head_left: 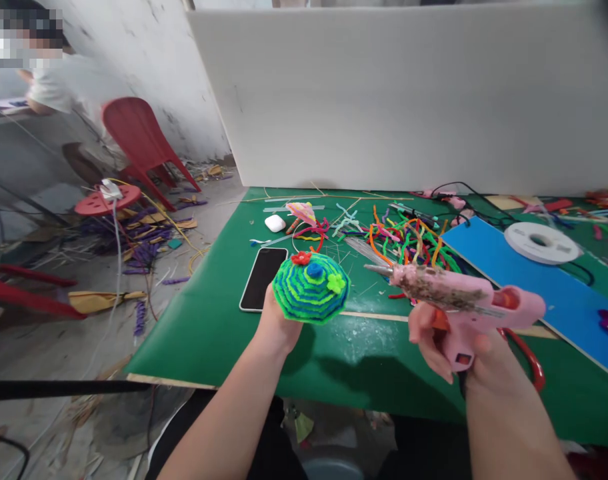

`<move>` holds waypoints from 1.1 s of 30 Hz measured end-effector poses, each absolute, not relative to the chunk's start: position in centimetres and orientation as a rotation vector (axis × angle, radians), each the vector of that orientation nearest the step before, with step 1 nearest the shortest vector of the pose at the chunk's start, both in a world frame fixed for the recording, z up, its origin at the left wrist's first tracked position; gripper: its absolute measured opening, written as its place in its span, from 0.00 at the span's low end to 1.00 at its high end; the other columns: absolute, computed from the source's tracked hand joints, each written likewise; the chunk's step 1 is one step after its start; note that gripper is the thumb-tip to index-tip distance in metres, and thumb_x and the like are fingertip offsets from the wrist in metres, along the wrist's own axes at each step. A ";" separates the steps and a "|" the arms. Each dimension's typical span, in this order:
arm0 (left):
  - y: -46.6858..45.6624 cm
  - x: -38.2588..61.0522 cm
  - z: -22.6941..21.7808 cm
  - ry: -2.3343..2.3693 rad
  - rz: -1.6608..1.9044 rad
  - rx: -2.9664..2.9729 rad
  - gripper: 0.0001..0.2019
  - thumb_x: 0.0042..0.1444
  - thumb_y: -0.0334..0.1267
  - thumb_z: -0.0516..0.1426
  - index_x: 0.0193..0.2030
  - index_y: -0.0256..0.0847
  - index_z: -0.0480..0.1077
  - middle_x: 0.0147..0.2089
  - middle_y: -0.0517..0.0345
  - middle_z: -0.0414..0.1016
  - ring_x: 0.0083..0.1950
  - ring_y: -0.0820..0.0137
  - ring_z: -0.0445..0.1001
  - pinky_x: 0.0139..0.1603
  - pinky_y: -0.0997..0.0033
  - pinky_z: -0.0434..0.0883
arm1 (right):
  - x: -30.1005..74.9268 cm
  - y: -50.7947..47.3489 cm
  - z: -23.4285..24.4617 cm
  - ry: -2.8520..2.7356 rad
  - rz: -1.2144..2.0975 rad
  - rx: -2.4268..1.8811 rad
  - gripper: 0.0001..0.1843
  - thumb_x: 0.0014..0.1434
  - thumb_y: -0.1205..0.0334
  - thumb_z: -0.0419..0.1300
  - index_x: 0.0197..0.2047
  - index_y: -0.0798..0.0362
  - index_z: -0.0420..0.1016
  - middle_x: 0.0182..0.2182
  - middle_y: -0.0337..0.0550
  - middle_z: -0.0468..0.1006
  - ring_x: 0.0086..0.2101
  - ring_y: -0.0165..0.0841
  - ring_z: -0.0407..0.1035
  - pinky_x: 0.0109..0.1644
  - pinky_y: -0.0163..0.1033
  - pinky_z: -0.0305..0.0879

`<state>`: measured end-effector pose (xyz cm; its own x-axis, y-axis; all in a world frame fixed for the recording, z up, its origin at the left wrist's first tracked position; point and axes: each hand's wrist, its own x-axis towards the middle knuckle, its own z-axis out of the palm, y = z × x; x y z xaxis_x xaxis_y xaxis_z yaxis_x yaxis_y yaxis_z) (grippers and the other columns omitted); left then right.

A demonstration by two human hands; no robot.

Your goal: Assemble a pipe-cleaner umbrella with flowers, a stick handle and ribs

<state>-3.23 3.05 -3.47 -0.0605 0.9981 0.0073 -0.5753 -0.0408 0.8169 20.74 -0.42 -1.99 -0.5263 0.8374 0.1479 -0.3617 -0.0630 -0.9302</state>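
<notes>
My left hand (275, 320) holds up a small umbrella-shaped top (311, 288) wound from blue and green pipe cleaners, with a red, a blue and a green flower on it. The fingers are hidden behind it. My right hand (449, 343) grips a pink hot glue gun (459, 301), its glue-crusted nozzle pointing left toward the top, a short gap away. Both are raised above the green table (209, 327).
A black phone (263, 278) lies flat left of the top, white earbuds case (275, 223) behind it. A pile of coloured pipe cleaners (404, 240), a blue board (559, 287) with a white tape roll (541, 243), red scissors handle (531, 360). Red chair (141, 143) and another person at far left.
</notes>
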 end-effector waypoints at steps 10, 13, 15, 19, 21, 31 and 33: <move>1.6 -4.0 -2.1 0.850 1.620 0.827 0.11 0.37 0.41 0.65 0.29 0.39 0.76 0.29 0.54 0.78 0.35 0.61 0.76 0.38 0.62 0.75 | 18.1 -1.7 -1.9 -1.451 1.484 -0.511 0.25 0.53 0.46 0.59 0.51 0.49 0.68 0.29 0.43 0.74 0.13 0.22 0.61 0.10 0.28 0.44; 1.1 -4.1 -1.9 0.891 1.694 0.818 0.09 0.36 0.39 0.66 0.27 0.41 0.76 0.25 0.57 0.77 0.33 0.62 0.76 0.37 0.64 0.75 | 17.9 -1.4 -1.8 -1.503 1.498 -0.478 0.26 0.53 0.45 0.58 0.53 0.49 0.68 0.30 0.44 0.75 0.12 0.21 0.59 0.11 0.28 0.48; 1.2 -4.0 -1.7 0.894 1.745 0.833 0.09 0.38 0.39 0.65 0.28 0.40 0.76 0.25 0.57 0.77 0.34 0.63 0.76 0.39 0.64 0.75 | 17.9 -1.1 -2.1 -1.508 1.544 -0.452 0.24 0.53 0.46 0.58 0.50 0.50 0.70 0.31 0.44 0.75 0.12 0.21 0.59 0.11 0.28 0.50; 1.9 -3.4 -1.8 0.832 1.749 0.797 0.12 0.40 0.40 0.64 0.33 0.39 0.76 0.31 0.55 0.79 0.40 0.63 0.76 0.44 0.65 0.73 | 18.3 -1.0 -3.1 -1.381 1.604 -0.458 0.20 0.51 0.44 0.59 0.40 0.52 0.72 0.30 0.42 0.74 0.13 0.21 0.60 0.11 0.27 0.47; 2.4 -3.1 -2.1 0.828 1.686 0.751 0.14 0.39 0.39 0.65 0.36 0.39 0.76 0.33 0.54 0.79 0.42 0.62 0.76 0.44 0.64 0.73 | 18.5 -1.1 -3.4 -1.312 1.596 -0.531 0.20 0.51 0.45 0.60 0.40 0.52 0.71 0.29 0.42 0.73 0.13 0.21 0.59 0.11 0.29 0.46; 4.3 -2.5 -5.0 0.844 1.546 0.607 0.14 0.37 0.37 0.66 0.34 0.37 0.74 0.33 0.53 0.79 0.39 0.63 0.77 0.44 0.62 0.72 | 17.8 -0.6 -3.6 -1.236 1.503 -0.715 0.21 0.50 0.44 0.59 0.35 0.56 0.71 0.27 0.42 0.73 0.13 0.23 0.59 0.13 0.30 0.47; 4.7 -2.5 -5.6 0.863 1.557 0.576 0.13 0.36 0.36 0.66 0.32 0.37 0.74 0.31 0.54 0.79 0.38 0.63 0.77 0.43 0.63 0.73 | 17.8 -0.4 -3.7 -1.210 1.528 -0.717 0.21 0.50 0.44 0.59 0.34 0.56 0.71 0.22 0.40 0.71 0.13 0.23 0.58 0.13 0.30 0.49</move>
